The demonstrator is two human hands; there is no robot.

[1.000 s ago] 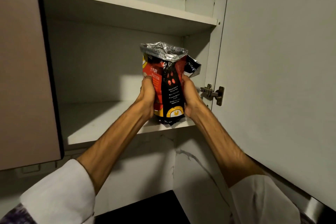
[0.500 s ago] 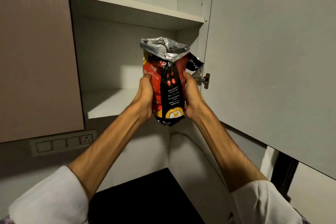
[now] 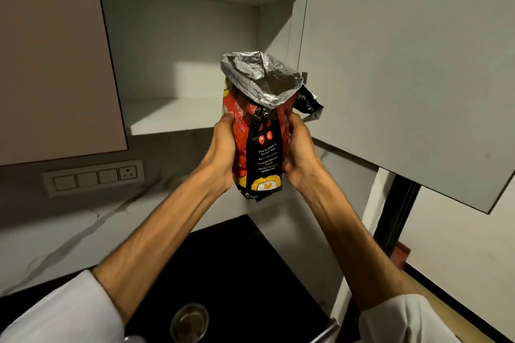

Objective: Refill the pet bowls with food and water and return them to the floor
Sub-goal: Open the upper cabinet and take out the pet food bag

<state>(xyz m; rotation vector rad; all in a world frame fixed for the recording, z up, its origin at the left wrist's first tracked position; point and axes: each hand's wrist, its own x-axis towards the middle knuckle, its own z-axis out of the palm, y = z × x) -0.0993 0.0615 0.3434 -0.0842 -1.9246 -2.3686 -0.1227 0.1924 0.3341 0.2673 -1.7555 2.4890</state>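
Both hands, left (image 3: 221, 153) and right (image 3: 299, 152), still grip the food bag (image 3: 257, 131), now lowered clear of the shelf (image 3: 172, 117).

Both hands' fingers wrap behind the food bag (image 3: 262, 131) out of sight. At the bottom edge a metal bowl (image 3: 189, 323) is cut off (its contents too dim to tell).

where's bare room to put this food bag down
Bare: the black counter between the marble backsplash and the right wall corner, beyond the steel bowl; also the lower cabinet shelf left of the food bag. Crowded: the counter's near edge around the bowl.
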